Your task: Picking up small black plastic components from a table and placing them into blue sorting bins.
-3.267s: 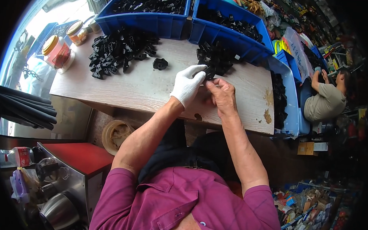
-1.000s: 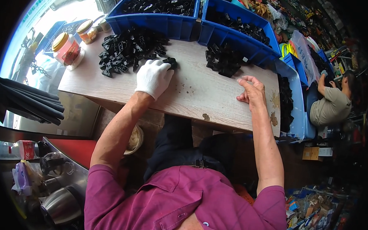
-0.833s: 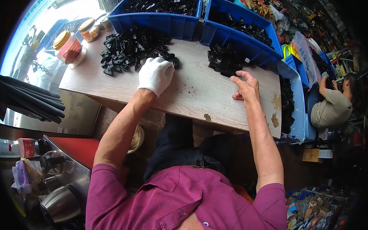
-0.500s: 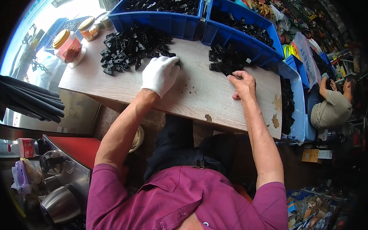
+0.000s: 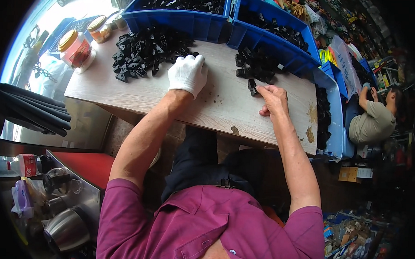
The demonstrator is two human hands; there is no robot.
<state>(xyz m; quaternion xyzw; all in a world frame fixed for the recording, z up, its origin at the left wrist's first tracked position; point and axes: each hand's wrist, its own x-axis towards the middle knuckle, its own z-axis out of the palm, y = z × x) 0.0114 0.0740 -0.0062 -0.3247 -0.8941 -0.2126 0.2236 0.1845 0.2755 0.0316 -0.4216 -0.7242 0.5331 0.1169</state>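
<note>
My left hand [image 5: 188,75], in a white knitted glove, is closed with its fingers curled under, on the table just right of the larger pile of black plastic parts [image 5: 144,52]. Whatever its fingers may hold is hidden beneath them. My bare right hand [image 5: 275,101] pinches a single small black plastic part [image 5: 252,87] between thumb and fingertips. That part is upright, just in front of the smaller pile of black parts [image 5: 256,67] at the right.
Two blue bins [image 5: 174,24] [image 5: 274,49] of black parts line the table's [image 5: 217,109] far side. Lidded jars [image 5: 74,49] stand at the far left. A light blue tub [image 5: 338,116] is beside the right edge. Another person [image 5: 372,117] sits farther right.
My right hand has drawn a black part out from the smaller pile toward me. My left hand has shifted slightly right, its fingers now curled under.
</note>
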